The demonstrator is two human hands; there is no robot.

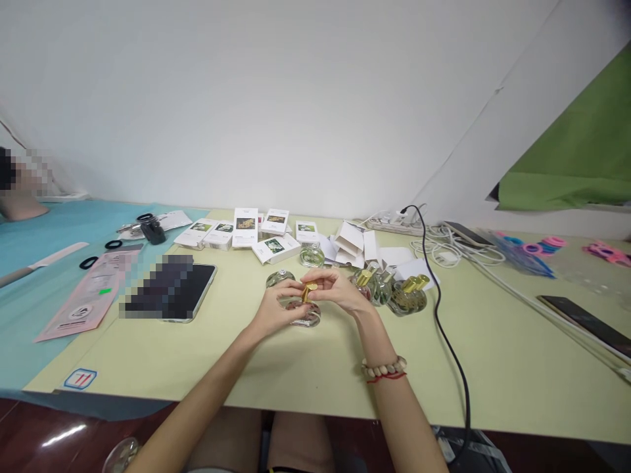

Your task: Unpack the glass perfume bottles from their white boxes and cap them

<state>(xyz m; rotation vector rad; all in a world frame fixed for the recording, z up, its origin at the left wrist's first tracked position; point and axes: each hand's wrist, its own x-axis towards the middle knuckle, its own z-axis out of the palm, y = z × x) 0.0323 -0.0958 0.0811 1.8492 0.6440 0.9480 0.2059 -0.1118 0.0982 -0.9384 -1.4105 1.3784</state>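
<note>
A round clear glass perfume bottle [306, 316] stands on the pale green table [305, 374] in front of me. My left hand [277, 307] is wrapped round its left side and holds it. My right hand [336, 289] pinches the gold cap [309, 290] at the bottle's top. Several more glass bottles with gold caps [408, 295] stand just right of my right hand. Another clear bottle without a cap [280, 278] sits just behind my left hand.
Small white perfume boxes [245, 228] lie in a row behind, some opened [351, 242]. A tablet [190, 290] and pink packet [89, 295] lie left. A black cable [446, 341] runs down the right side. Power strip and white cords [434, 246], a phone [586, 322], another person's arm [22, 209] far left.
</note>
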